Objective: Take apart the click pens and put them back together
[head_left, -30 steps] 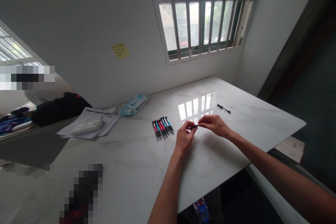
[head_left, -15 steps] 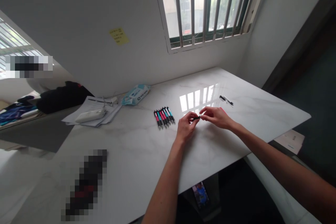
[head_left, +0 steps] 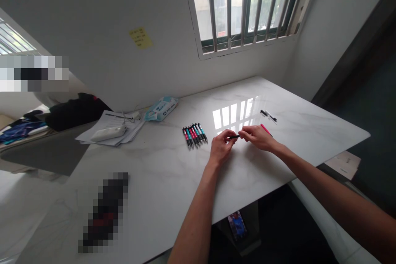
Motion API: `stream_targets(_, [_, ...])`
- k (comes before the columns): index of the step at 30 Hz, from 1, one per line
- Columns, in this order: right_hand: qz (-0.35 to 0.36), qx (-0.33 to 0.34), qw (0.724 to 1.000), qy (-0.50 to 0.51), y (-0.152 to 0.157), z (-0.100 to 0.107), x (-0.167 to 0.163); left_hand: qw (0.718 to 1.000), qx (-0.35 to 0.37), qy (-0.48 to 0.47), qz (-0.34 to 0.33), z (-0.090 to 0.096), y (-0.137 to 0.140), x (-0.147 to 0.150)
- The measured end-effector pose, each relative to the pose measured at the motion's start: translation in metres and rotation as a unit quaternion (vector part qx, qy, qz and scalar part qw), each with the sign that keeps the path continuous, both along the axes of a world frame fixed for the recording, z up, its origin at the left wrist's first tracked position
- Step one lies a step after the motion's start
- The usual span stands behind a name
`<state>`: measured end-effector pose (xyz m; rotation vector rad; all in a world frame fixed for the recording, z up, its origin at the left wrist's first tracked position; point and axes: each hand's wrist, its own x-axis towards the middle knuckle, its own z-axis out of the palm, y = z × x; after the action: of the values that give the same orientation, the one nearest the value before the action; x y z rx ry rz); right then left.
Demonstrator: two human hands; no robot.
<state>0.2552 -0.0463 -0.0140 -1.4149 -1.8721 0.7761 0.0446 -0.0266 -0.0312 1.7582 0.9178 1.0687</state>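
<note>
Over the middle of the table, my left hand is closed around a slim black pen part. My right hand pinches at the other end of this piece; its fingertips partly hide what they grip. A pink pen barrel shows just behind the right hand, partly covered by it. Left of my hands, several pens with red, teal and white barrels and black grips lie side by side in a row. Farther back on the right are small black and clear pen parts.
A blue wipes packet lies by the wall, beside papers with a white device on top. A blurred dark object is at the front left. Below the table edge, a lit phone shows.
My right fingers have closed in on the end of the black pen part. More of the pink barrel shows behind the right hand. The view has shifted slightly.
</note>
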Motion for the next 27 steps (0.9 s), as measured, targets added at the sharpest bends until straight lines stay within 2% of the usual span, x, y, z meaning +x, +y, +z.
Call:
stream_targets(5, [-0.020, -0.081, 0.988, 0.128, 0.003, -0.008, -0.010, 0.999, -0.016, -0.031, 0.000, 0.002, 0.001, 0.000])
stream_targets(9, [-0.032, -0.153, 0.958, 0.242, 0.002, -0.010, -0.023, 0.986, -0.098, -0.137, -0.005, 0.007, 0.000, 0.004])
stream_targets(12, [-0.031, -0.158, 0.951, 0.263, -0.001, -0.008, -0.031, 0.969, -0.156, -0.192, 0.004, 0.009, 0.000, 0.006])
stream_targets(15, [-0.030, -0.117, 0.973, 0.198, -0.001, -0.002, -0.024, 0.962, -0.183, -0.201, 0.036, 0.009, 0.000, 0.005])
stream_targets(18, [-0.096, -0.020, 0.993, 0.061, 0.002, 0.008, 0.006, 0.954, -0.197, -0.214, 0.076, 0.009, 0.001, 0.003])
stream_targets(22, [-0.249, 0.060, 0.965, -0.064, 0.006, 0.012, 0.061, 0.958, -0.191, -0.189, 0.095, 0.009, 0.000, 0.004])
stream_targets(24, [-0.272, 0.047, 0.955, -0.111, 0.006, 0.007, 0.080, 0.963, -0.180, -0.173, 0.096, 0.010, 0.000, 0.005])
stream_targets(27, [-0.240, -0.016, 0.958, -0.153, 0.004, -0.004, 0.093, 0.967, -0.171, -0.167, 0.093, 0.010, 0.002, 0.004])
